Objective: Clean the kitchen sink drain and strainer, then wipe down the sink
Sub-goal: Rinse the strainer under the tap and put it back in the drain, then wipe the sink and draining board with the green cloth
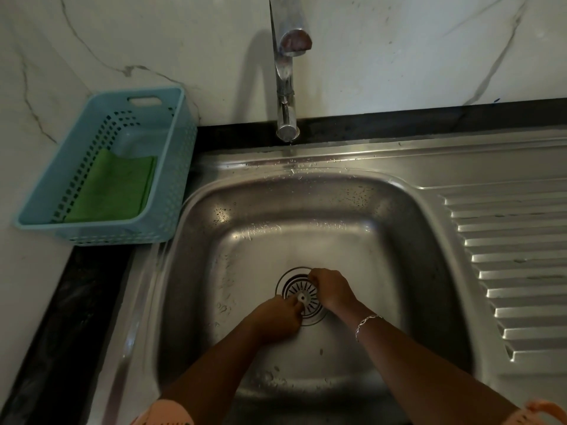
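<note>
A round metal strainer (299, 291) with radial slots sits in the drain at the bottom of the wet steel sink (306, 204). My left hand (277, 319) rests at the strainer's lower left edge, fingers curled, its fingertips touching the centre knob. My right hand (329, 288) is at the upper right rim of the strainer, fingers pinched down on its edge. A thin silver bracelet circles my right wrist. A folded green cloth (113, 188) lies in a light blue basket (171, 167) to the left of the sink.
A chrome tap (287, 87) rises behind the sink, its spout over the back rim. The ribbed draining board (515, 259) lies to the right. A black countertop edge runs along the left and back. A marble wall stands behind.
</note>
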`<state>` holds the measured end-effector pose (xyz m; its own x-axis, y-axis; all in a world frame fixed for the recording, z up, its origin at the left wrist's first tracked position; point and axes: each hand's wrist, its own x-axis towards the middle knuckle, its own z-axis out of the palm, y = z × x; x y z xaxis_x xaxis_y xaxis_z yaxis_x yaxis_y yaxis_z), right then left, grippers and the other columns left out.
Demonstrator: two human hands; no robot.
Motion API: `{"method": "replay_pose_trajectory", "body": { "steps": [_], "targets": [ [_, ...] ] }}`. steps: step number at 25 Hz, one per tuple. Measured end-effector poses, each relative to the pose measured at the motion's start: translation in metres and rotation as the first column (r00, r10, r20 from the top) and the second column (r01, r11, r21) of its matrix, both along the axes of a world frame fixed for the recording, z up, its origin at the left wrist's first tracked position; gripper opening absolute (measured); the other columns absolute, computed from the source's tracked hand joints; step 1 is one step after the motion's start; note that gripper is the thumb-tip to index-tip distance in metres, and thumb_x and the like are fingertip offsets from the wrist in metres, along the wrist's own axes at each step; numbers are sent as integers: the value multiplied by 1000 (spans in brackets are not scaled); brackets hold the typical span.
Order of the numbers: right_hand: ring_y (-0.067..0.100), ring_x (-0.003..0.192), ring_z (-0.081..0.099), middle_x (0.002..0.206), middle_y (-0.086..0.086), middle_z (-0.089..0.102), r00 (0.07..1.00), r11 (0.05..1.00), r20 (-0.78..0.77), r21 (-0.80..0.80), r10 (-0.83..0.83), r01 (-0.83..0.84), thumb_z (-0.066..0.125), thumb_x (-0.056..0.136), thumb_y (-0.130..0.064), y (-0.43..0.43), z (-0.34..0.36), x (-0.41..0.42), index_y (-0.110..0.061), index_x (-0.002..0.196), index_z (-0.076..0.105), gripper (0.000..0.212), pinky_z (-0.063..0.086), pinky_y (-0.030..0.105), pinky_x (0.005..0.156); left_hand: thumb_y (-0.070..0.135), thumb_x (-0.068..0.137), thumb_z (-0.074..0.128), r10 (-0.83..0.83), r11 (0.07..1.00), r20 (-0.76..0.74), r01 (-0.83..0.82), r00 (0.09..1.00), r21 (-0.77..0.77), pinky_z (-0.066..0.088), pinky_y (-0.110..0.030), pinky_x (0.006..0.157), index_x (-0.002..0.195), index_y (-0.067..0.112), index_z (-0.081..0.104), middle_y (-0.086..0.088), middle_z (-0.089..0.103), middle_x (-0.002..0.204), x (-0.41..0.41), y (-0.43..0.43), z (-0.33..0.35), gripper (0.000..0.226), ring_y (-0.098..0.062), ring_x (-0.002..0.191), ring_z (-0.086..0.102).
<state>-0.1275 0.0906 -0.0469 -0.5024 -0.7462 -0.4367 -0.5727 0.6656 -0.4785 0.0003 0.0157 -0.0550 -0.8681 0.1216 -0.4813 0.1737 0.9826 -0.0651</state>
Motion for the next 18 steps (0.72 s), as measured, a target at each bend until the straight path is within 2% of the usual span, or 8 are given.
{"method": "replay_pose_trajectory", "body": {
  "steps": [1, 3, 5, 7, 10, 12, 14, 18],
  "targets": [
    [28, 109, 58, 116, 13, 64, 1000, 1000, -1, -9, 8, -8, 46, 83, 4, 2, 2, 0, -11, 111, 60, 35, 46, 28, 86, 13, 90, 23, -6, 1000, 24, 6, 1000, 12, 47, -45, 71, 107, -15, 51, -33, 50, 117, 1, 1, -4, 43, -44, 92, 56],
    [27, 109, 58, 116, 12, 64, 1000, 999, -17, -36, 24, -24, 47, 85, 3, 5, 5, -1, -12, 113, 60, 35, 46, 28, 87, 12, 95, 23, 86, 996, 53, -88, 995, 34, 42, -50, 80, 115, -18, 42, -35, 41, 127, 3, 6, -1, 40, -47, 102, 49],
    [28, 108, 58, 114, 11, 63, 997, 996, -56, -66, 54, -58, 48, 84, 2, 9, 12, -1, -14, 111, 61, 34, 47, 30, 87, 8, 95, 25, 204, 976, 42, -207, 978, 73, 42, -49, 82, 119, -16, 42, -33, 40, 130, 5, 10, 10, 38, -44, 111, 45],
    [28, 113, 54, 118, 10, 59, 987, 991, -122, -79, 102, -112, 49, 83, 2, 12, 22, -2, -15, 115, 59, 38, 48, 33, 89, 10, 95, 25, 237, 970, -39, -234, 971, 73, 40, -47, 92, 128, -8, 39, -27, 37, 138, 6, 7, 24, 40, -40, 125, 37],
    [30, 137, 28, 146, 13, 34, 938, 968, -265, -57, 221, -244, 49, 88, -2, 16, 41, -3, -15, 138, 36, 53, 33, 37, 109, 24, 98, 34, 447, 895, -42, -447, 894, 2, 7, -49, 115, 144, 2, 16, -20, 10, 154, 2, 1, 50, 55, -32, 143, 4],
    [29, 144, 5, 156, 13, 8, 894, 948, -342, -25, 290, -317, 46, 93, -11, 17, 56, -3, -15, 146, 15, 61, 12, 37, 117, 41, 95, 35, 576, 815, -95, -579, 812, -2, -11, -47, 113, 147, 7, 5, -16, -5, 156, -1, 1, 68, 69, -28, 143, -10],
    [31, 144, -8, 156, 15, -8, 863, 936, -382, 14, 331, -353, 43, 96, -24, 18, 71, -2, -15, 147, -1, 67, 0, 38, 117, 51, 94, 30, 603, 790, -167, -612, 780, -7, -20, -46, 108, 147, 9, -1, -15, -12, 155, -2, 2, 84, 75, -27, 142, -16],
    [34, 142, -16, 154, 19, -16, 823, 923, -439, 41, 360, -382, 38, 95, -39, 19, 95, -2, -16, 146, -9, 73, -7, 41, 116, 64, 81, -2, 607, 774, -299, -634, 737, 9, -24, -44, 103, 147, 10, -4, -14, -12, 155, 6, 5, 101, 85, -25, 138, -23]
  ]
}}
